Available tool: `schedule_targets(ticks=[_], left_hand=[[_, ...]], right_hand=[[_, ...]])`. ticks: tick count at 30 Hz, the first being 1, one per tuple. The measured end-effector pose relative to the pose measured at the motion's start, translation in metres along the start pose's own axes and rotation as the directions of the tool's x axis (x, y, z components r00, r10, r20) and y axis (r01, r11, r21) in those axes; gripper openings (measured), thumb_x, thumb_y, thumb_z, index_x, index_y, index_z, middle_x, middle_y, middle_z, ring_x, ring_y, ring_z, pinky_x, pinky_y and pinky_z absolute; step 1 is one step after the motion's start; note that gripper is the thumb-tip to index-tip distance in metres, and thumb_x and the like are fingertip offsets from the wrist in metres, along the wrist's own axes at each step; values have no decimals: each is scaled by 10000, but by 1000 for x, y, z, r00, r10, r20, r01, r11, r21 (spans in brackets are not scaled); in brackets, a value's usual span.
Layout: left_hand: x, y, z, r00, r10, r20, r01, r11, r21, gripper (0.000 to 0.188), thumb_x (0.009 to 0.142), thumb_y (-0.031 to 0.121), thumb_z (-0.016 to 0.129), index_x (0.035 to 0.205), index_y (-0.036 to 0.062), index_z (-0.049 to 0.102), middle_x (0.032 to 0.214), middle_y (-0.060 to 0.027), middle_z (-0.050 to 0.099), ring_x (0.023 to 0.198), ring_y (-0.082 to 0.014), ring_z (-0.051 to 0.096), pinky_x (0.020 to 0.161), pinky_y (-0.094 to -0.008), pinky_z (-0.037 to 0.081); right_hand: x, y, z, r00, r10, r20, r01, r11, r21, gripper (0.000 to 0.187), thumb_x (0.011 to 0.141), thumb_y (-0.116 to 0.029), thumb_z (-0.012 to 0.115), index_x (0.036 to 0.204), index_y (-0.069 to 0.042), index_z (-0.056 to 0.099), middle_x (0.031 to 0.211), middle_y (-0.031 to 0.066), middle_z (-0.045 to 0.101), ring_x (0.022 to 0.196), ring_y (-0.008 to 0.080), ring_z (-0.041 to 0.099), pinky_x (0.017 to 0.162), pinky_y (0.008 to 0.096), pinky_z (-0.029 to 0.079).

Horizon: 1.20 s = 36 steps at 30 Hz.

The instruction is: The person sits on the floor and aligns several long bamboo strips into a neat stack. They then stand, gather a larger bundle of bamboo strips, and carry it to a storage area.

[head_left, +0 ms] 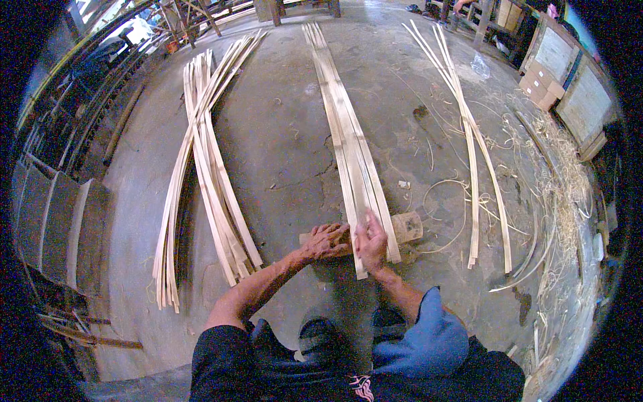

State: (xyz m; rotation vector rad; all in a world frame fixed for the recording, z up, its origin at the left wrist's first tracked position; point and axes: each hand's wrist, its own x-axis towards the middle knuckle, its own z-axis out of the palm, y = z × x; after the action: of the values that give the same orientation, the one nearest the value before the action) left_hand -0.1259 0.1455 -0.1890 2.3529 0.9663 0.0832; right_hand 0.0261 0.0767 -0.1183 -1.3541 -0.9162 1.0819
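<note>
Long pale bamboo strips (348, 161) lie side by side on the floor in front of me, their near ends resting across a light wooden piece (407, 228). My left hand (326, 242) lies on the left part of that piece, just left of the strips, with its fingers stretched out flat. My right hand (372, 241) is over the near ends of the strips, smeared by motion. Its fingers look bent, and whether they grip anything does not show.
A crossed bundle of strips (207, 157) lies to the left, and a few crossed strips (469, 134) to the right. Thin shavings (562, 174) heap along the right side near a cardboard box (541, 86). Grey stepped blocks (63, 221) stand at the left edge.
</note>
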Motion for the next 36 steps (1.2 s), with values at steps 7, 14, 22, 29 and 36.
schedule_targets(ticks=[7,14,22,29,36], left_hand=[[-8,22,-21,995,-55,85,57,998,-25,753,745,581,450,1322,149,233,1303,-176,304,1207,-373,237,970,-519,145],[-1,42,-22,985,40,-170,-25,996,89,810,724,579,467,1307,68,232,1351,-178,202,1243,-358,180,1003,-503,117],[17,89,-8,955,297,8,-287,916,281,806,713,584,467,1324,129,203,1370,-145,169,1261,-344,145,1003,-540,88],[18,95,-3,952,294,81,-305,919,248,800,722,573,481,1329,141,190,1385,-140,124,1268,-347,117,996,-563,71],[20,106,-4,940,341,4,-335,922,194,787,707,429,566,1312,78,206,1363,-163,170,1255,-359,151,991,-554,117]], right_hand=[[56,12,-72,975,-188,-122,131,919,-372,418,801,-102,465,1214,-47,423,610,-19,508,461,34,418,391,199,347],[80,54,-120,982,-166,-90,103,870,-481,435,757,-125,463,1188,-66,466,496,11,474,373,86,430,373,264,384],[68,34,-120,999,-35,26,43,835,-549,460,774,-162,483,1216,-53,417,613,69,579,419,142,501,412,284,435],[46,16,-116,985,-118,127,173,619,-766,447,768,-212,513,1173,-32,452,871,204,595,732,280,579,684,351,459],[35,22,-117,987,-37,157,144,643,-752,482,770,-193,506,1202,-12,396,1077,203,525,973,335,518,826,364,411]])
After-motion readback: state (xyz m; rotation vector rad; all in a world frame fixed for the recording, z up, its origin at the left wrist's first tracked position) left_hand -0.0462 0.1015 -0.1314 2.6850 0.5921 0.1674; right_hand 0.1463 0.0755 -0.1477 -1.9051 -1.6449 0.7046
